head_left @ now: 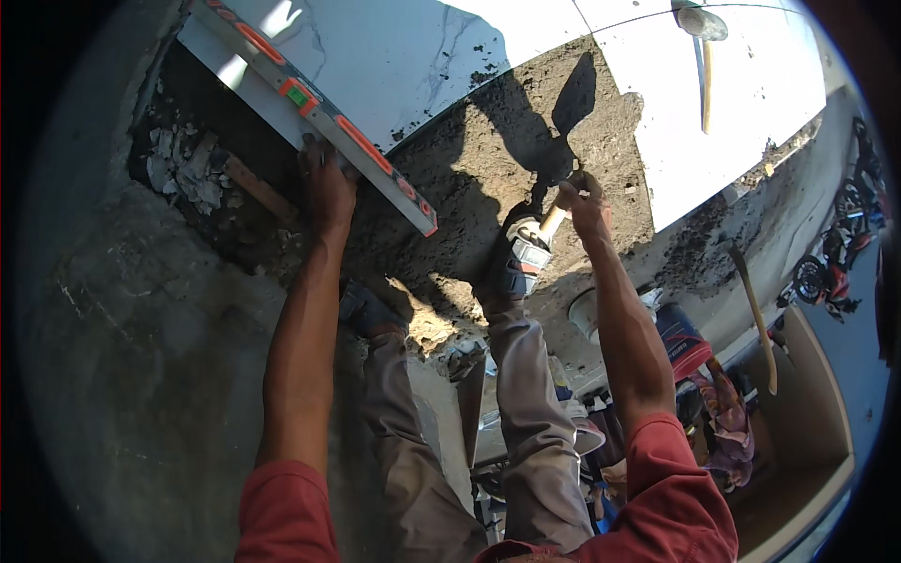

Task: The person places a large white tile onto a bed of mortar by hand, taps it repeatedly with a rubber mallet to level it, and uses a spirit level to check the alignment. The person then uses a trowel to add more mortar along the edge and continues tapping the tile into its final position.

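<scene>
Left hand is pressed flat against the long grey metal spirit level with orange markings, fingers spread along its lower edge; whether they wrap round it I cannot tell. The level lies diagonally, its upper length on the glossy white marble-veined tile, its lower end over the bed of coarse, crumbly brown mortar. Right hand is clenched round the pale wooden handle of a trowel, the blade mostly lost in hard shadow over the mortar. A second smooth white tile sits to the right, carrying a mallet with a yellowish handle. Broken grey rubble chips lie heaped left of the mortar, beside rough grey concrete floor. A long wooden-handled tool rests well apart, lower right.
</scene>
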Available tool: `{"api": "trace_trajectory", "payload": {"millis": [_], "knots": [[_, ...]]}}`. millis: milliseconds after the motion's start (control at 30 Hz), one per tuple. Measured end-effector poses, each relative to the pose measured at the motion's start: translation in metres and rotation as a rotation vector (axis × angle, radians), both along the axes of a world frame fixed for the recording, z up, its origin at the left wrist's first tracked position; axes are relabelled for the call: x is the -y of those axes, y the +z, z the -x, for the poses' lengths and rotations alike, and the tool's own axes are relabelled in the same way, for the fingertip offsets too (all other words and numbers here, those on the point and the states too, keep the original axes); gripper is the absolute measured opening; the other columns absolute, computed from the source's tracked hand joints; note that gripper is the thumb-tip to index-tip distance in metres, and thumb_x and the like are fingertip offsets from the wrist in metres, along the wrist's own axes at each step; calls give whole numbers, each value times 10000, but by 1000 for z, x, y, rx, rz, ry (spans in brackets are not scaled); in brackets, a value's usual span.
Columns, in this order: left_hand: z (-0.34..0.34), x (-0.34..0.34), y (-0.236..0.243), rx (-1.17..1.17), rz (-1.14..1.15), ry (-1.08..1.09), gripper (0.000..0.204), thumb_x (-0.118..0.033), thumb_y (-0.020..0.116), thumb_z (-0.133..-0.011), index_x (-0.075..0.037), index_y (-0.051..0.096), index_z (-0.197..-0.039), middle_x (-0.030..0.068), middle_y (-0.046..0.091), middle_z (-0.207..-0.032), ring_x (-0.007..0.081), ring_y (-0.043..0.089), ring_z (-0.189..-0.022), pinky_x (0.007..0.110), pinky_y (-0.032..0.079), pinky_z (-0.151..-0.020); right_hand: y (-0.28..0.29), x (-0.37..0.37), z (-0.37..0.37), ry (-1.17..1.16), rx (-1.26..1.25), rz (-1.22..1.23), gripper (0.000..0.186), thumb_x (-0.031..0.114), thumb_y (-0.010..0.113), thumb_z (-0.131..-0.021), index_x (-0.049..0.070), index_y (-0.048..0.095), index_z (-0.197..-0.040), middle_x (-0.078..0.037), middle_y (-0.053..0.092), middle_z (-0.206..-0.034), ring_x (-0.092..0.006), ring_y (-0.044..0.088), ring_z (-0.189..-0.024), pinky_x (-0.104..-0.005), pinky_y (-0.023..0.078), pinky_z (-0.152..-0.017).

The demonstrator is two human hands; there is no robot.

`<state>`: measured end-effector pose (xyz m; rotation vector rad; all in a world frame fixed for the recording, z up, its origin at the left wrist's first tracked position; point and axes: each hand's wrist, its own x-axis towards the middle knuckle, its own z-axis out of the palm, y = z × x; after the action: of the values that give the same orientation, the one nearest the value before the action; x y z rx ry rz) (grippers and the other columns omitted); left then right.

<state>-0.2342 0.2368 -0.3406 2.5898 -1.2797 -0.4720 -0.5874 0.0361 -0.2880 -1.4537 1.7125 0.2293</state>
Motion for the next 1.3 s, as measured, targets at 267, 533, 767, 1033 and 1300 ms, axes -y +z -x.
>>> {"api": "trace_trajectory", "payload": {"millis": [267,533,767,1033,1300], "knots": [[5,18,2,-24,-42,28,628,-173,673,-849,-69,405,-1407,314,368,-1424,528,395,-1268,562,361,-1057,-11,21,82,275,-148,29,516,312,682,-823,10,601,-1233,-184,641,-1182,-311,609,-1101,-396,468,-935],[6,18,-5,-9,-155,-17,667,-207,652,-864,-34,351,-1434,325,352,-1440,537,344,-1311,578,344,-1061,-22,45,116,395,-236,-279,370,224,595,-889,83,610,-1230,-226,652,-1123,-339,630,-1052,-419,488,-915],[1,14,-7,-44,-71,-115,685,-218,661,-860,-6,345,-1429,302,343,-1454,500,302,-1349,606,265,-1105,-44,185,118,405,-329,576,446,183,592,-875,68,525,-1301,-188,535,-1292,-350,507,-1226,-446,450,-1007],[-1,-2,-21,-93,-145,-115,759,-309,696,-860,-15,316,-1448,245,345,-1480,436,309,-1381,573,280,-1116,-68,350,164,434,-543,672,693,261,545,-901,70,253,-1501,-179,399,-1441,-352,419,-1318,-465,412,-1078],[-14,-44,-53,-1260,466,654,548,-324,480,-1022,-49,273,-1449,120,427,-1358,250,486,-1191,341,459,-970,-95,376,140,429,-358,749,323,203,456,-956,19,465,-1221,-223,598,-1152,-381,565,-1118,-488,488,-946]]}}
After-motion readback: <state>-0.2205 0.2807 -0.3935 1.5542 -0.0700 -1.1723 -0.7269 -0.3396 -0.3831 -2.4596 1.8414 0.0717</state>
